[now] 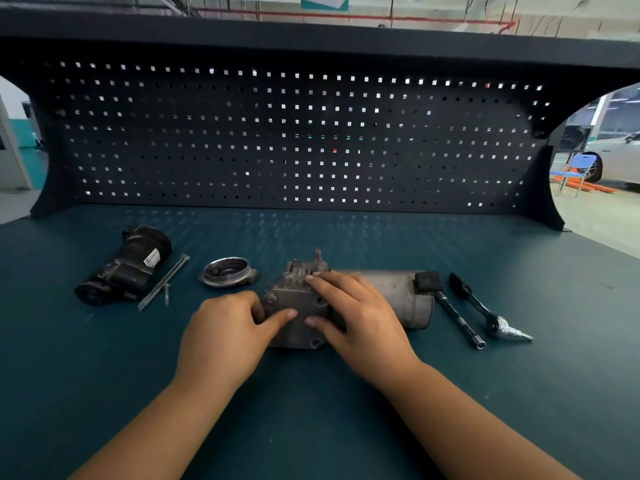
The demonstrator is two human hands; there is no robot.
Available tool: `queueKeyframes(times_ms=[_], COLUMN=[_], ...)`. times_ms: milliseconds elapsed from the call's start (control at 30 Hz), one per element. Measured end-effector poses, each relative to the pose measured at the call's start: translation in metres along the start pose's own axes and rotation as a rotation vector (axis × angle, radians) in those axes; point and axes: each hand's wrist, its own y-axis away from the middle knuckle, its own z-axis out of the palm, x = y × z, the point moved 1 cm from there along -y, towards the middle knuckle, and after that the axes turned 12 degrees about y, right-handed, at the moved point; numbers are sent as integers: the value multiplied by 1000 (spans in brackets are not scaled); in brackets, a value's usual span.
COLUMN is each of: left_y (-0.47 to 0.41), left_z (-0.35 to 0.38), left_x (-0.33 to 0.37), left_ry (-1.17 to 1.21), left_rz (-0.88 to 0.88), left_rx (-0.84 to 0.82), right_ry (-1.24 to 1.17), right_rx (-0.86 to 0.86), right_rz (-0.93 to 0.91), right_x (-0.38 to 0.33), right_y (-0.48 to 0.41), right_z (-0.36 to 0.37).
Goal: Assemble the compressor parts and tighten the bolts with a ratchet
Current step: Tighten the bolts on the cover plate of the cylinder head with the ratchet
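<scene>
A grey metal compressor body (398, 292) lies on its side in the middle of the green bench (311, 410). My left hand (225, 337) holds its left end, thumb on the front face and fingers curled behind the edge. My right hand (353, 313) lies over the top, fingers spread on the ribbed head and thumb on the front. A black motor part (128, 265) lies at the left, beside two long bolts (164, 282) and a short bolt (167, 294). A round metal cover (227, 271) sits left of the body. The ratchet (485, 313) and an extension bar (459, 320) lie at the right.
A dark pegboard (294, 140) rises along the back edge of the bench, under a black shelf (311, 36). Beyond the bench at the right, a workshop floor shows a blue chair (575, 171) and a white car (613, 157).
</scene>
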Motion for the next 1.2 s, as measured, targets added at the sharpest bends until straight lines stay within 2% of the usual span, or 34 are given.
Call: queueKeyframes(times_ms=[67,133,200,267,333,367,433,533,667,767,800,867,933,967,1067,1133,1200], left_y=[0,0,0,0,0,0,-1,-1,0,1,2,2,1,1,1,1,0], left_z=[-1,-2,-2,0,3,4,5,7,7,7,7,8,8,8,7,6,5], left_x=[0,-2,-3,-3,-2,-1,-1,-3,-2,0,0,-2,-4,-5,-6,-5,-3], left_ry=[-13,-40,-86,-101,-75,-68,-80,-98,-23,63,102,198,319,375,492,548,604], left_rz=[-5,-20,-27,-38,-58,-69,-89,-132,-231,-300,-331,-406,-488,-525,-625,-675,-719], left_rx=[-2,-13,-43,-89,-121,-129,-147,-208,-303,-344,-361,-403,-435,-445,-471,-488,-503], right_ry=[-14,-5,26,14,53,89,73,9,151,216,204,17,-388,-633,-1299,-1477,-1541], right_rx=[63,242,429,460,246,99,-126,-344,-466,-455,-394,-139,122,191,192,122,67], right_rz=[38,163,398,716,987,1053,1103,1109,1050,999,979,993,1041,1035,884,796,721], right_x=[4,20,51,94,137,153,173,179,179,179,179,176,166,157,118,89,59], right_y=[-3,-5,-4,3,18,27,37,42,40,39,38,30,19,11,-9,-21,-30], right_z=[-12,-33,-59,-79,-86,-84,-74,-52,-33,-36,-41,-57,-78,-87,-98,-96,-89])
